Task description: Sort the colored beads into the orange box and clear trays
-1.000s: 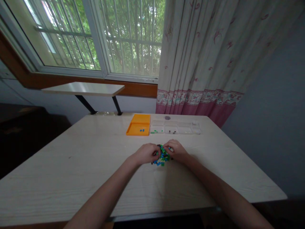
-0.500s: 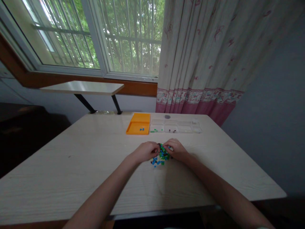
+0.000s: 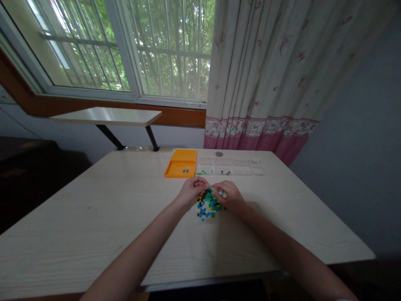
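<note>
A small heap of tiny blue, green and dark pieces (image 3: 207, 205) lies on the pale wooden table (image 3: 94, 217). My left hand (image 3: 191, 190) is curled at the heap's far left edge, lifted a little, fingers pinched on something I cannot make out. My right hand (image 3: 228, 195) rests on the heap's right side with fingers closed; what they hold is too small to name. Beyond the hands sit an orange tray (image 3: 181, 168) with two blue pieces and a clear compartment tray (image 3: 230, 167) with a few green and dark pieces.
A curtain (image 3: 266, 75) hangs behind the table's far right. A narrow shelf on dark brackets (image 3: 106, 116) juts out under the window at the far left. Dark furniture stands left of the table.
My left hand has lifted off the heap and moved away towards the trays, uncovering more of the pieces. The right hand has stayed at the heap.
</note>
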Available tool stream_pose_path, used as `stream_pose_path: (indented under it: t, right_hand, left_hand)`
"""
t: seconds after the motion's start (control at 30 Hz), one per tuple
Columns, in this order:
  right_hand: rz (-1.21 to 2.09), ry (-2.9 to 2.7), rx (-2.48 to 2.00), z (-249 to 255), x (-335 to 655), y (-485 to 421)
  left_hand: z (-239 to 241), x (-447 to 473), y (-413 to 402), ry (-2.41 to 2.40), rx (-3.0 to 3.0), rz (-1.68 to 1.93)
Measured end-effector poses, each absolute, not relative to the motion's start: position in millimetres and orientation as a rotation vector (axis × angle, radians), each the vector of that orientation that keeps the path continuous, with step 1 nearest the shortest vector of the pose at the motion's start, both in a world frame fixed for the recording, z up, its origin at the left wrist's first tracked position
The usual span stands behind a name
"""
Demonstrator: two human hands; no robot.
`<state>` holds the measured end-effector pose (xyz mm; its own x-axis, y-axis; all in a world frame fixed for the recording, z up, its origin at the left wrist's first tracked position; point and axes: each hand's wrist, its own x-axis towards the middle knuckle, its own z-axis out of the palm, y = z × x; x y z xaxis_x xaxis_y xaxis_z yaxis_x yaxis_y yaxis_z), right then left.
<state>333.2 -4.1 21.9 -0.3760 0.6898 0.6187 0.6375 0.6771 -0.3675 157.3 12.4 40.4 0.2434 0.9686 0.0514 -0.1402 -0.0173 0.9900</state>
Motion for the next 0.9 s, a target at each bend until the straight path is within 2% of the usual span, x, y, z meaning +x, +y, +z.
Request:
stream_pose_path:
  t: [0.13,0.47,0.63,0.9]
  right_hand:
    - [0.036,-2.07,-0.976,20,328,-4]
    - [0.004,-2.003,-1.003,24,327,-7]
    - [0.205,-1.913,-1.069,27,328,-8]
    - [0.596,-1.759,-1.157,26,326,-7]
  left_hand:
    - [36,160,12,0.878,1.06,1.067]
    - [29,162,12,0.807,1.112,1.03]
    - [31,159,12,0.817,1.233,1.018]
    - [40,157,2,1.015,1.797,1.097]
